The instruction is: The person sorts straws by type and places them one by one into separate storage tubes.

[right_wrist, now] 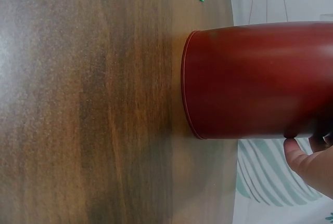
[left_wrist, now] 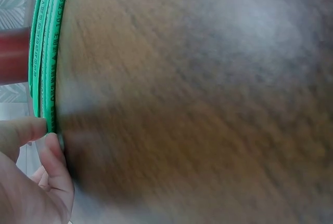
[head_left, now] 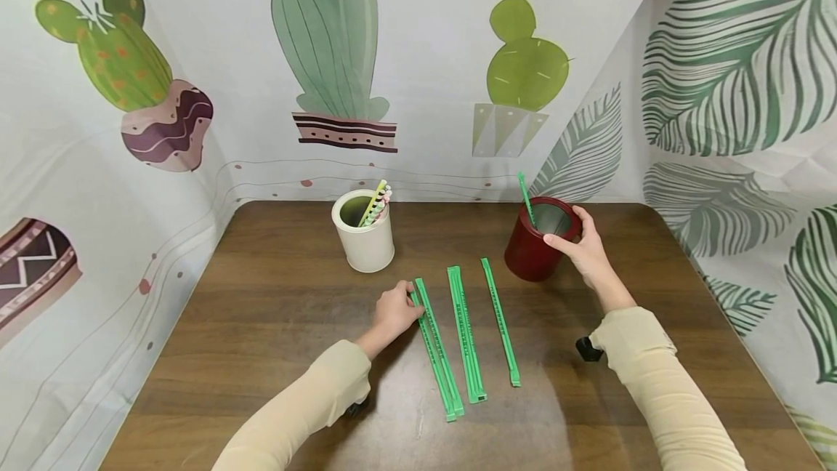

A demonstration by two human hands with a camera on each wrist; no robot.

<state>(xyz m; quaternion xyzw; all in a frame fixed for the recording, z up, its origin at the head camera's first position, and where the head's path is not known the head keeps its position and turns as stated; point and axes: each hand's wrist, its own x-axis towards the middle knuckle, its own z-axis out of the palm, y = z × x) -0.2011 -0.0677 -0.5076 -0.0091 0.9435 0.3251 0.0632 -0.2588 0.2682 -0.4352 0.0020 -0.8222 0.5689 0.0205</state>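
Observation:
Several green-wrapped straws with dark print lie lengthwise on the table between the hands. My left hand [head_left: 396, 311] pinches the upper end of the leftmost wrapped straw [head_left: 431, 365] between thumb and forefinger. A second one lies right beside it, then a close pair [head_left: 466, 336] and a single one [head_left: 502, 325] farther right. In the left wrist view the pinched straw [left_wrist: 52, 68] shows its printing. A red cylindrical holder [head_left: 531, 249] stands upright at the back right, one green straw [head_left: 526, 198] leaning inside it. With thumb and fingers, my right hand [head_left: 587, 249] holds that holder at its rim.
A white cylindrical holder [head_left: 366, 242] with several striped and coloured straws [head_left: 374, 206] stands at the back left. The brown wooden table [head_left: 261, 296] ends at a cloth backdrop [head_left: 431, 78] printed with cacti and leaves.

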